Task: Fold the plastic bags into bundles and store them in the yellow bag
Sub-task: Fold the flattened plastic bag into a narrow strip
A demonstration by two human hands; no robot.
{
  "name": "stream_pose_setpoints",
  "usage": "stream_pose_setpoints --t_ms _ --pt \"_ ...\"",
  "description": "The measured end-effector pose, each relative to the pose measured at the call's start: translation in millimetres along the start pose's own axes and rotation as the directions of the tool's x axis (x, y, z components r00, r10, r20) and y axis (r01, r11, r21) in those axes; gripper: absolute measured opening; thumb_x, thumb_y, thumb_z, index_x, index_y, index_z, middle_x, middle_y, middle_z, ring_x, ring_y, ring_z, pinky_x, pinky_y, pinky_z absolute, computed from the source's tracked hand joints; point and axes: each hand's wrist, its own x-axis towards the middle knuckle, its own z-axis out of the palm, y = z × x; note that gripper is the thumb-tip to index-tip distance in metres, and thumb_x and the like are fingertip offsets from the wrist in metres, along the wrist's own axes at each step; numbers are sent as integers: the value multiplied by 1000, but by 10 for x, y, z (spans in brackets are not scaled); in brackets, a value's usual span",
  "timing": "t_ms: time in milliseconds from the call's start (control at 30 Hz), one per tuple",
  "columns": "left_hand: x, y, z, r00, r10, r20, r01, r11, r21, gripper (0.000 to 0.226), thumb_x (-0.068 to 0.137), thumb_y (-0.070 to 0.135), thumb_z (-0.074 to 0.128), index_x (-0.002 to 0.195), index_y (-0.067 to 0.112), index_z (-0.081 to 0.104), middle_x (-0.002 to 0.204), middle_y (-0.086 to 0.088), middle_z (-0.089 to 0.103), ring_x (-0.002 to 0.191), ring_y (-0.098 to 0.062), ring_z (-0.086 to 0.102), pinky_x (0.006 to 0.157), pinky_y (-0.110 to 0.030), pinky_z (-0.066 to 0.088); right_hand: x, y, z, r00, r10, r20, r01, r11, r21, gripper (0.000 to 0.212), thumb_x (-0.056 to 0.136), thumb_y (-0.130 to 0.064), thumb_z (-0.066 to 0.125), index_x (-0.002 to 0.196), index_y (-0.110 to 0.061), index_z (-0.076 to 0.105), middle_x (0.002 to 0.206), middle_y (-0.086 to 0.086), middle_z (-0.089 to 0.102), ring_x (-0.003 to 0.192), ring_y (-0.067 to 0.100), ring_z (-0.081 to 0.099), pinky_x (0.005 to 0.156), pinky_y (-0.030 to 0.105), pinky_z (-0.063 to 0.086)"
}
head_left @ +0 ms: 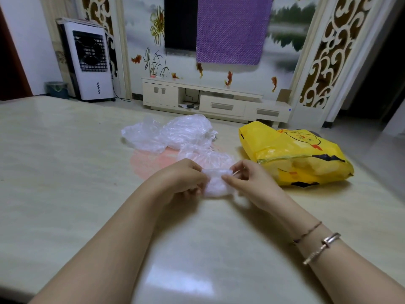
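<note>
Both hands meet over the table (65, 172) in front of me, working one small bundle (215, 183) of clear plastic between them. On my screen the left hand (182, 179) has its fingers curled round the bundle's left end, knuckles up. Opposite it, the right hand (247, 183) pinches the right end between thumb and fingertips, with the other fingers bent loosely behind. I see the bundle as a crumpled, whitish wad held just above the tabletop; I cannot tell whether its underside touches the surface.

Beyond the hands lies a loose heap of clear bags (173, 133), unfolded and rumpled, spread across the middle of the table. One of them trails down toward the bundle, close behind the fingers.

To the right sits the yellow bag (293, 154), lying on its side near the table's right edge, well apart from the heap. Pale lumps show through its plastic at the near end.

On the right wrist I see a bracelet (322, 246) and a thin cord (309, 231).
</note>
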Motion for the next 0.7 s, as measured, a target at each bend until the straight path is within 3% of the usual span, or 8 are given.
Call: stream_pose_setpoints --t_ms 133,300,400,533,600,700 --pt "76 -15 58 995 -66 -72 66 998 -12 20 93 10 48 82 12 64 40 1 52 49 -19 42 47 -20 28 38 45 106 995 -41 -87 23 980 -197 21 84 -31 69 94 -16 58 75 -3 60 63 6 49 55 24 34" --pt "120 -17 101 990 -65 -125 62 998 -27 22 91 6 48 79 14 64 56 -6 58 66 -25 48 51 -22 30 65 36 138 998 -31 -49 14 947 -320 19 84 -32 66 88 -14 60 91 6 63 82 19 56 64 30 38" --pt "88 -19 116 986 -34 -163 26 998 -50 20 90 7 49 75 17 57 60 -7 58 64 -25 51 50 -21 31 31 -22 83 1000 -16 -26 9 969 -248 17 83 -25 69 86 -12 58 84 5 63 73 19 57 62 29 41" --pt "41 49 139 960 58 -275 -126 963 -239 1 93 18 55 92 18 56 81 0 65 52 -13 51 45 -20 34 -49 -113 -236 981 130 146 -137 990 38 17 87 -15 68 90 -11 52 58 1 59 45 10 51 44 20 36" --pt "46 77 162 936 96 -339 -197 940 -279 3 93 18 56 95 18 57 91 1 65 57 -13 51 46 -21 35 -87 -110 -445 944 181 276 -208 976 71 18 88 -12 67 95 -10 51 57 2 58 47 11 54 45 22 36" --pt "35 148 301 916 200 -347 -265 952 -152 12 91 20 61 99 12 60 91 4 61 58 -10 55 47 -16 40 -125 -39 -770 893 216 396 -259 964 59 20 86 -6 68 99 -8 53 69 8 60 57 15 58 47 22 43"
